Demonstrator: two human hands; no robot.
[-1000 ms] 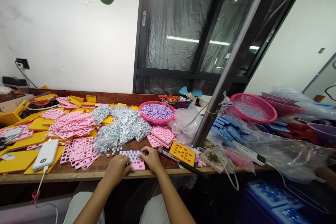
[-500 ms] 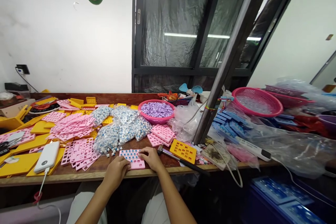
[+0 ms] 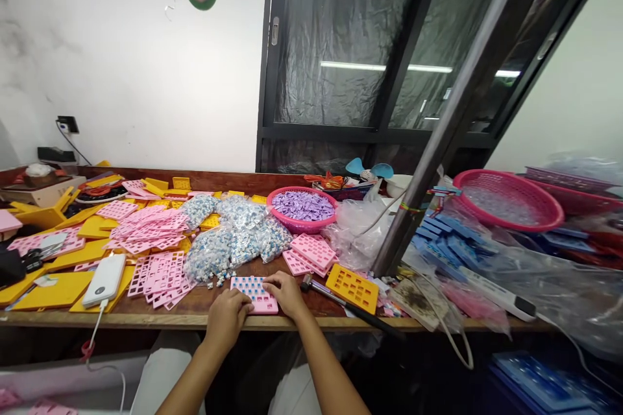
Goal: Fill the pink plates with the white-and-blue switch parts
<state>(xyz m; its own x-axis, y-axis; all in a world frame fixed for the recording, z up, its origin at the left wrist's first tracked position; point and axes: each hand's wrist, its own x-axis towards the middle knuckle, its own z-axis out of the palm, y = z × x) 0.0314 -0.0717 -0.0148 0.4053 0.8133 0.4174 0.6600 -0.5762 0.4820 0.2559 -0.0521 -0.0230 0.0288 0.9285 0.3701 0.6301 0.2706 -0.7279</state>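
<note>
A pink perforated plastic panel (image 3: 263, 304) lies at the table's front edge, with small blue-and-white pieces (image 3: 252, 286) set in rows in its upper openings. My left hand (image 3: 228, 316) is curled around its lower left corner, fingertips on the near side. On the panel's right part rests my right hand (image 3: 285, 293), its fingers drawn together and pointing down at the surface; whatever they pinch is too small to make out. Clear bags (image 3: 209, 254) of similar blue-and-white pieces lie just beyond, with a few loose ones spilled near the panel.
A hammer (image 3: 341, 301) lies right of my right hand, beside a yellow panel (image 3: 353, 288) and stacked pink panels (image 3: 314, 251). Pink panels (image 3: 163, 275) and a white power bank (image 3: 104, 280) are on the left. A pink basket (image 3: 273, 211) holds purple pieces. A metal post (image 3: 428, 162) rises at right.
The camera has turned a little to the left, so the whole scene sits farther right. Both hands stay on the pink panel, with little visible finger movement.
</note>
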